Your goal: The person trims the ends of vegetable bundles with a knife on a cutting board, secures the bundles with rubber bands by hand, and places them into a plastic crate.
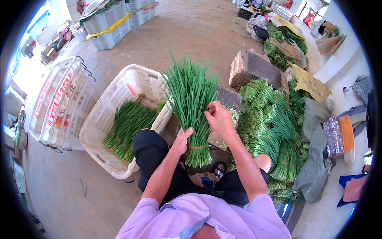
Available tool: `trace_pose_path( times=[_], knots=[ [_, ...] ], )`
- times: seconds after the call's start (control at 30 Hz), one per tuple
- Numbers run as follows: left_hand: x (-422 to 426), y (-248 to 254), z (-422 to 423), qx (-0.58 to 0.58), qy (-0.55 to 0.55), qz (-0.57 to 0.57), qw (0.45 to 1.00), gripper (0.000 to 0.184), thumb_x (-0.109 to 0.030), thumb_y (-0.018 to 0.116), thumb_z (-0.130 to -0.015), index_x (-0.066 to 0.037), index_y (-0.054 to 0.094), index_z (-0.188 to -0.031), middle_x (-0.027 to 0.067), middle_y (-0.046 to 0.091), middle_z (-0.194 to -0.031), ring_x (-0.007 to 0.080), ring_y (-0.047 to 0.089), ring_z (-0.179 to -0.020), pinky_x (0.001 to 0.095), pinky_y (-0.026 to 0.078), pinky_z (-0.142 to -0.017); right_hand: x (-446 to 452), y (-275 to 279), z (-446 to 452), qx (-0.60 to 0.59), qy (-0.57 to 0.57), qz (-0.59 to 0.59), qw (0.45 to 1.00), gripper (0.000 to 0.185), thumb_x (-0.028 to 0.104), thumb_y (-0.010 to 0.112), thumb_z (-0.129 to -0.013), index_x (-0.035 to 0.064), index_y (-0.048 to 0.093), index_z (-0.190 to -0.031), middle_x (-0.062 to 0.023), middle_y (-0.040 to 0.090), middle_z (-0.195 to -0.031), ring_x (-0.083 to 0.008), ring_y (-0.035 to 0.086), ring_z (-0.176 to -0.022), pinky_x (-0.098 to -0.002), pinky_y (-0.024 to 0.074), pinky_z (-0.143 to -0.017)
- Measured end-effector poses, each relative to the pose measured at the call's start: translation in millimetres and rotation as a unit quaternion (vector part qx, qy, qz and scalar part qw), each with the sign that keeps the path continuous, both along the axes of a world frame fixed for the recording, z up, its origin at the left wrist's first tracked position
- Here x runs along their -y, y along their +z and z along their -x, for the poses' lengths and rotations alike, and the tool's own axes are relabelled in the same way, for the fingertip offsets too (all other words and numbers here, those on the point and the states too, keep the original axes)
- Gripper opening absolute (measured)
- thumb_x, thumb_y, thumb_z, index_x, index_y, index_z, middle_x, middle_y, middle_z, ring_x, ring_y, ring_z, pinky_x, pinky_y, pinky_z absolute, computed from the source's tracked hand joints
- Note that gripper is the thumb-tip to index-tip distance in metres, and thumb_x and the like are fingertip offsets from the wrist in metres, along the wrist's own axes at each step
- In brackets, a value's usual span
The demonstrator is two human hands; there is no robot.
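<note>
An upright bunch of green chives stands between my knees, its leaf tips pointing away from me. A reddish rubber band circles it near the pale cut stems. My left hand grips the bunch's left side just above that band, thumb laid across the front. At the right edge of the leaves is my right hand, fingers curled and pinched together. What it pinches, if anything, is too small to make out.
To my left, a white plastic crate holds banded chives. Stacked crates stand beyond it. On my right lies a large heap of chive bunches, near a wooden block and grey cloth. A dark board carries scraps.
</note>
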State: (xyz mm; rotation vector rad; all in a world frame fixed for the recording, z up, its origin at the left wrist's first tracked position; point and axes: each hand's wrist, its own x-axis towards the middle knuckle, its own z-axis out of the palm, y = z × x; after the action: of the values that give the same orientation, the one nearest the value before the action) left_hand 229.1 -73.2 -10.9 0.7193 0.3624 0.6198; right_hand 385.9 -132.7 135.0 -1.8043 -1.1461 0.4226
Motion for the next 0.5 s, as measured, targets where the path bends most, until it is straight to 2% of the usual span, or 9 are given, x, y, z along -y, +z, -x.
trace_pose_path(
  times=[0.03, 0.07, 0.13, 0.17, 0.23, 0.3, 0.37, 0.5],
  knots=[
    [0.4, 1.4, 0.1, -0.006, -0.003, -0.001, 1.000, 0.082, -0.047, 0.082, -0.081, -0.005, 0.046, -0.142, 0.0060, 0.060, -0.132, 0.0200, 0.060, -0.118, 0.0388, 0.051, -0.100, -0.5, -3.7, 0.2, 0.147, 0.000, -0.081, 0.986, 0.018, 0.007, 0.071, -0.088, 0.0025, 0.065, -0.104, -0.0090, 0.063, -0.080, -0.0189, 0.065, -0.065, -0.0322, 0.0527, -0.056],
    [0.6, 2.8, 0.3, -0.012, -0.007, -0.002, 1.000, 0.086, -0.048, 0.083, -0.079, -0.005, 0.044, -0.143, 0.0061, 0.058, -0.134, 0.0206, 0.059, -0.121, 0.0393, 0.050, -0.102, 0.9, -7.0, -0.2, 0.147, -0.001, -0.082, 0.986, 0.018, 0.007, 0.071, -0.088, 0.0025, 0.065, -0.104, -0.0090, 0.063, -0.080, -0.0189, 0.065, -0.065, -0.0322, 0.0527, -0.056],
    [0.5, 3.3, 0.8, -0.014, -0.010, -0.002, 1.000, 0.087, -0.048, 0.083, -0.079, -0.005, 0.044, -0.144, 0.0062, 0.058, -0.134, 0.0207, 0.058, -0.121, 0.0394, 0.050, -0.102, 3.0, -0.4, 4.6, 0.226, 0.015, -0.101, 0.969, 0.022, 0.005, 0.071, -0.085, 0.0053, 0.066, -0.106, -0.0125, 0.062, -0.087, -0.0295, 0.066, -0.072, -0.0389, 0.0537, -0.062],
    [0.7, 3.4, 1.4, -0.016, -0.013, -0.001, 1.000, 0.087, -0.048, 0.083, -0.079, -0.005, 0.043, -0.144, 0.0063, 0.057, -0.135, 0.0208, 0.058, -0.121, 0.0394, 0.050, -0.102, 3.1, -0.3, 4.1, 0.225, 0.015, -0.101, 0.969, 0.022, 0.005, 0.071, -0.085, 0.0053, 0.066, -0.106, -0.0125, 0.062, -0.087, -0.0295, 0.066, -0.072, -0.0389, 0.0537, -0.062],
    [0.0, 0.6, 1.6, -0.017, -0.016, 0.000, 1.000, 0.088, -0.048, 0.083, -0.079, -0.005, 0.042, -0.145, 0.0063, 0.057, -0.135, 0.0209, 0.058, -0.121, 0.0395, 0.050, -0.102, 3.4, 0.3, 3.0, 0.301, 0.048, -0.097, 0.947, 0.020, 0.007, 0.068, -0.087, 0.0068, 0.066, -0.107, -0.0113, 0.059, -0.090, -0.0335, 0.067, -0.074, -0.0437, 0.0564, -0.064],
    [-0.3, -2.0, 1.0, -0.017, -0.019, 0.001, 1.000, 0.089, -0.048, 0.083, -0.079, -0.005, 0.042, -0.145, 0.0064, 0.057, -0.135, 0.0211, 0.058, -0.121, 0.0396, 0.050, -0.103, 3.3, 1.0, 2.4, 0.305, 0.052, -0.097, 0.946, 0.020, 0.008, 0.068, -0.087, 0.0068, 0.066, -0.107, -0.0111, 0.059, -0.090, -0.0331, 0.067, -0.074, -0.0433, 0.0565, -0.064],
    [0.3, -4.5, 0.7, -0.002, -0.004, 0.008, 1.000, 0.074, -0.041, 0.080, -0.085, -0.005, 0.047, -0.142, 0.0060, 0.061, -0.130, 0.0191, 0.061, -0.115, 0.0387, 0.052, -0.098, 3.3, 1.4, 2.2, 0.309, 0.056, -0.095, 0.945, 0.019, 0.009, 0.068, -0.088, 0.0068, 0.066, -0.107, -0.0110, 0.059, -0.089, -0.0327, 0.067, -0.074, -0.0429, 0.0566, -0.064],
    [0.4, -4.6, 0.5, 0.001, -0.008, 0.006, 1.000, 0.073, -0.038, 0.080, -0.086, -0.005, 0.047, -0.142, 0.0058, 0.060, -0.130, 0.0188, 0.061, -0.114, 0.0389, 0.052, -0.098, 3.5, 1.6, 1.0, 0.316, 0.063, -0.092, 0.942, 0.019, 0.009, 0.069, -0.088, 0.0059, 0.066, -0.106, -0.0111, 0.059, -0.091, -0.0326, 0.067, -0.074, -0.0430, 0.0568, -0.064]
  ],
)
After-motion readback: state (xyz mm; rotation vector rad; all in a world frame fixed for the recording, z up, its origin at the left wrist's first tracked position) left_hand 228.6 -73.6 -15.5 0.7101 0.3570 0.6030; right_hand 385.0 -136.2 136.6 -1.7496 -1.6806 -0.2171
